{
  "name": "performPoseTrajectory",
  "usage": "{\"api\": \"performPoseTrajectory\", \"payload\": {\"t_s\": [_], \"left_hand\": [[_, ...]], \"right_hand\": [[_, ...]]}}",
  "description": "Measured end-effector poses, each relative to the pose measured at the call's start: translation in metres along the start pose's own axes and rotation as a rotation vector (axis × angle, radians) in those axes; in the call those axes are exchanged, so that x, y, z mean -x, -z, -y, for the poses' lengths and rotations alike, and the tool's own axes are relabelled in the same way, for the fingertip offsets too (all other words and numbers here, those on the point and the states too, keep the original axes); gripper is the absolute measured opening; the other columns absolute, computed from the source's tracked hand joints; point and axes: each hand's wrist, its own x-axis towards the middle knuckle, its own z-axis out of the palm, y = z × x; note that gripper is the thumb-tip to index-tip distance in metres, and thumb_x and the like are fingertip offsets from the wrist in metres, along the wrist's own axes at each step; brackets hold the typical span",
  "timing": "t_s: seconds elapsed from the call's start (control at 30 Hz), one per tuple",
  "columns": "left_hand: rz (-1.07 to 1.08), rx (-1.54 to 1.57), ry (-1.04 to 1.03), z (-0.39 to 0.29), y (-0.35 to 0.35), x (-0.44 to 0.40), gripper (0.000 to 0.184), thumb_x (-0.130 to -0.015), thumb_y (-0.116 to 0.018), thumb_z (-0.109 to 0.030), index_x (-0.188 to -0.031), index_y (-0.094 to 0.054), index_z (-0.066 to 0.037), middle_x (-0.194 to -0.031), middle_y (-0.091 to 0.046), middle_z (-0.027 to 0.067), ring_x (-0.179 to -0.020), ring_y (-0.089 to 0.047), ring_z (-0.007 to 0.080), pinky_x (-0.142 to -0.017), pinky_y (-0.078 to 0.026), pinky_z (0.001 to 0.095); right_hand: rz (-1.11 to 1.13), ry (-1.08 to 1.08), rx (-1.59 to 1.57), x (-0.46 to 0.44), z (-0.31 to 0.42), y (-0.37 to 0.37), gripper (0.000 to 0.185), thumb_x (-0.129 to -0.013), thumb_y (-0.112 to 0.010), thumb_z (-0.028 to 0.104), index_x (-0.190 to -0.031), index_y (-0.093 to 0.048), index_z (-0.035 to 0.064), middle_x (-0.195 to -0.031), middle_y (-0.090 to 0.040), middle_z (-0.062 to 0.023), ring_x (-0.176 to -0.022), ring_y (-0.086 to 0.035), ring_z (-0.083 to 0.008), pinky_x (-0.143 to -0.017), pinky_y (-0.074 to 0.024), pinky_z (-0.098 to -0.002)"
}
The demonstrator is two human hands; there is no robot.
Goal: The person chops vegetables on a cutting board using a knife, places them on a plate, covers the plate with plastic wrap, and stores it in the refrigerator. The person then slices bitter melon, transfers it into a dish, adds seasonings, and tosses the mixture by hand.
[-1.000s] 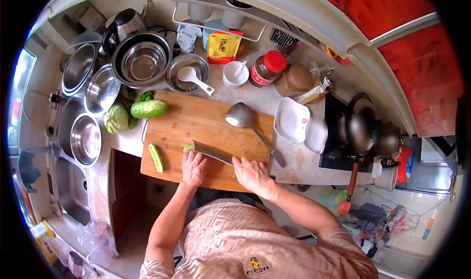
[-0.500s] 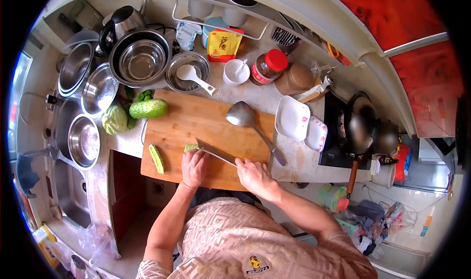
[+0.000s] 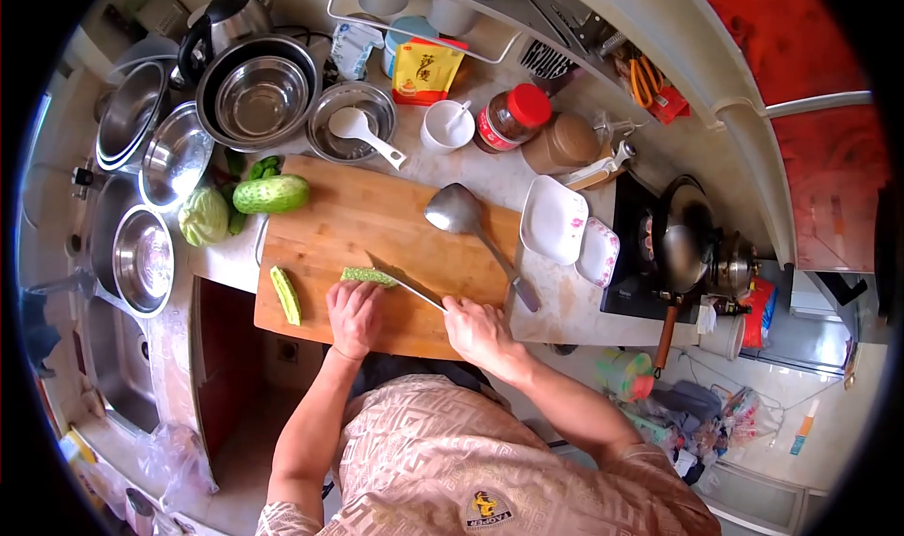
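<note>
On the wooden cutting board point(image 3: 395, 225) lies a green bumpy vegetable piece point(image 3: 365, 275), partly behind the knife blade. My left hand point(image 3: 355, 315) is at the near side of this piece, its fingertips close to or on it; their exact contact is unclear. My right hand point(image 3: 478, 333) is closed round the handle of the knife point(image 3: 414, 289), whose blade points left to the piece. Another long green piece point(image 3: 285, 296) lies at the board's left edge. A metal spatula point(image 3: 454, 209) rests on the right part, and a cucumber point(image 3: 271, 194) on the upper left corner.
Left stand a cabbage point(image 3: 204, 216), metal bowls point(image 3: 143, 260) and the sink point(image 3: 121, 357). Behind are a bowl with a white spoon point(image 3: 351, 121), a white cup point(image 3: 447, 126) and a red-lidded jar point(image 3: 512, 118). White dishes point(image 3: 554, 219) and a wok point(image 3: 686, 235) are right.
The view has shifted, so the board sits farther left. My left hand has moved back from over the green piece, and more of the piece shows. The knife remains in my right hand.
</note>
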Motion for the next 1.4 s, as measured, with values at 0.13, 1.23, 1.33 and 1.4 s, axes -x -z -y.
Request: {"api": "performPoseTrajectory", "payload": {"t_s": [0.13, 1.23, 1.33, 1.4], "left_hand": [[0.065, 0.01, 0.01, -0.001, -0.001, -0.001, 0.027, -0.068, -0.068, -0.002, -0.094, -0.067, -0.005, -0.102, -0.064, 0.0068, -0.095, -0.061, 0.026, -0.086, -0.045, 0.042], [0.028, 0.077, -0.03, 0.011, -0.003, 0.003, 0.027, -0.063, -0.066, 0.002, -0.09, -0.068, -0.003, -0.096, -0.063, 0.0084, -0.091, -0.059, 0.0289, -0.076, -0.048, 0.0397], [0.15, 0.034, 0.004, 0.017, -0.008, 0.013, 0.033, -0.063, -0.062, -0.004, -0.096, -0.068, -0.001, -0.103, -0.063, 0.0092, -0.096, -0.059, 0.0286, -0.079, -0.048, 0.041], [0.092, 0.059, -0.019, 0.016, -0.008, 0.009, 0.032, -0.064, -0.062, -0.005, -0.095, -0.067, -0.002, -0.103, -0.062, 0.0088, -0.095, -0.058, 0.0282, -0.08, -0.047, 0.0406]], "right_hand": [[0.053, 0.004, 0.031, 0.006, 0.01, 0.008, 0.026, -0.093, -0.048, 0.013, -0.11, -0.063, -0.0007, -0.083, -0.067, -0.0196, -0.066, -0.068, -0.0342, -0.057, -0.0542, -0.0455], [0.11, -0.07, -0.017, -0.009, 0.033, 0.007, 0.023, -0.093, -0.046, 0.013, -0.106, -0.058, -0.0018, -0.086, -0.066, -0.0242, -0.074, -0.066, -0.0431, -0.067, -0.0531, -0.0545], [0.171, -0.093, 0.01, -0.017, 0.03, -0.013, 0.022, -0.094, -0.047, 0.015, -0.104, -0.058, -0.0013, -0.088, -0.066, -0.0249, -0.075, -0.066, -0.0434, -0.068, -0.0528, -0.0547], [0.142, -0.099, 0.018, -0.022, 0.027, -0.017, 0.02, -0.093, -0.047, 0.015, -0.102, -0.059, 0.0, -0.088, -0.066, -0.0249, -0.077, -0.066, -0.0438, -0.069, -0.0525, -0.0551]]}}
